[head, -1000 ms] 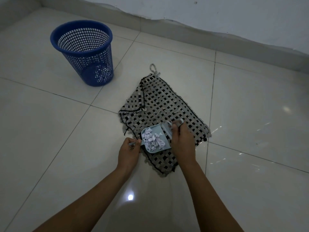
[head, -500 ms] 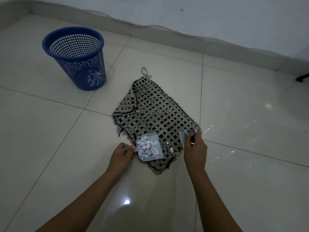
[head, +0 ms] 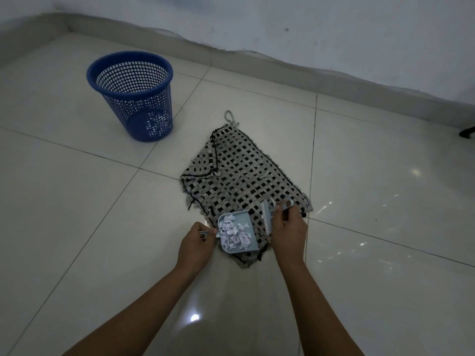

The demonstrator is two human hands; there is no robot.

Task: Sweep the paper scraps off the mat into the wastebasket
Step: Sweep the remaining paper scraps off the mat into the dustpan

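A black and grey woven mat (head: 244,176) lies on the tiled floor. On its near corner rests a small pale blue dustpan (head: 245,222) filled with white paper scraps (head: 235,235). My left hand (head: 196,244) grips the dustpan's handle at its left end. My right hand (head: 289,228) holds a small pale blue brush (head: 267,218), bristles down on the mat just right of the dustpan's mouth. The blue mesh wastebasket (head: 133,95) stands upright on the floor, far left of the mat.
Glossy pale floor tiles (head: 77,214) surround the mat. A skirting and white wall (head: 334,34) run along the back. A dark object (head: 467,131) pokes in at the right edge. The mat has a cord loop (head: 230,118) at its far corner.
The brush swept out to the right away from the dustpan, then came back left against its mouth. The loose scraps seen beside the pan half a second ago are no longer visible on the mat.
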